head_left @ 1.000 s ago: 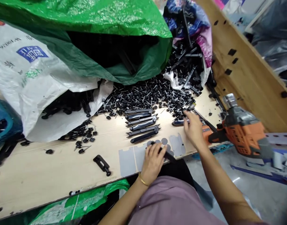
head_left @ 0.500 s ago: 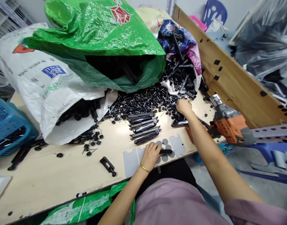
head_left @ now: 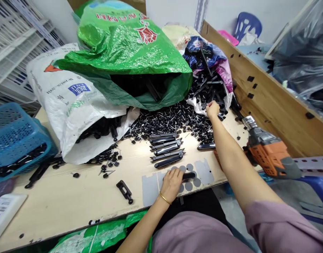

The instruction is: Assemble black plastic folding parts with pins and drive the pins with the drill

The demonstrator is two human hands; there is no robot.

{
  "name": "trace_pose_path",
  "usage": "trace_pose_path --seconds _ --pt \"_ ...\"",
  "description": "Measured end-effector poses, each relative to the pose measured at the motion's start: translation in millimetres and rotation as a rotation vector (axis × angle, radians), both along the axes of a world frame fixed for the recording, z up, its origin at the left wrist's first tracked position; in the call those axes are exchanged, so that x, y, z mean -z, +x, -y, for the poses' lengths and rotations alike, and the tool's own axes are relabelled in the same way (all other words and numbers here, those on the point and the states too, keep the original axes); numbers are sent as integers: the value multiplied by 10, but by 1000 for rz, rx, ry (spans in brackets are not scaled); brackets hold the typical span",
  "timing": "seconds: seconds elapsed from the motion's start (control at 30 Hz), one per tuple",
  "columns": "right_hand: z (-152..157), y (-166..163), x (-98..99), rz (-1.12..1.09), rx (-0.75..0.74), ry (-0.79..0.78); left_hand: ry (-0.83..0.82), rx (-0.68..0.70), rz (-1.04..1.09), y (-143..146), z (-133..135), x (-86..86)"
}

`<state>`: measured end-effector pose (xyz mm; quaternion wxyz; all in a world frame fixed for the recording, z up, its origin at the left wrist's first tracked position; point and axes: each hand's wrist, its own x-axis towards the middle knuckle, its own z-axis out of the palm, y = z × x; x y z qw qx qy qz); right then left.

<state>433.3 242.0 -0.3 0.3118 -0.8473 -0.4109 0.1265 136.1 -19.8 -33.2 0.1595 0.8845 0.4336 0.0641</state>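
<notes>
My left hand (head_left: 173, 183) lies at the table's front edge, its fingers closed on a long black plastic part (head_left: 189, 176) that rests over grey sheets with round discs. Farther off, my right hand (head_left: 213, 109) is at the mouth of a blue and purple bag (head_left: 221, 66), among black plastic pieces (head_left: 207, 84). Its fingers are curled; what they hold, if anything, is too small to make out. Between the hands spreads a heap of black-headed metal pins (head_left: 166, 117). Several long black assembled parts (head_left: 168, 151) lie in a row beyond my left hand.
An orange and black power drill (head_left: 272, 149) sits right of my right forearm. Green (head_left: 124, 52) and white (head_left: 63, 98) sacks of black parts stand at the back. A blue basket (head_left: 17, 130) is at the left, a wooden board (head_left: 266, 98) at the right. One black bracket (head_left: 124, 192) lies near the front.
My right hand has moved away from me, from the pin heap to the blue and purple bag's mouth. My left hand keeps its hold on the black part. The view has shifted slightly.
</notes>
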Motion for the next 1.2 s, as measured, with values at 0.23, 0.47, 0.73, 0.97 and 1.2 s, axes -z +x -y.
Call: trace_pose_path --seconds 0.23,0.47,0.73,0.97,1.2 --pt "1297 -882 -319 -1355 -218 561 -451 -500 483 -118 10 -254" --pt "2437 -1606 -263 -1706 -159 218 -781 -570 743 -18 228 -269" --pt "2559 -1570 -293 -1557 -196 110 -747 -523 661 35 478 -475" --pt "2673 -1549 -273 -1511 -272 -23 -450 -415 515 -13 601 -615" --pt "2804 -1568 -184 -1521 -257 -36 -361 -418 385 10 797 -562"
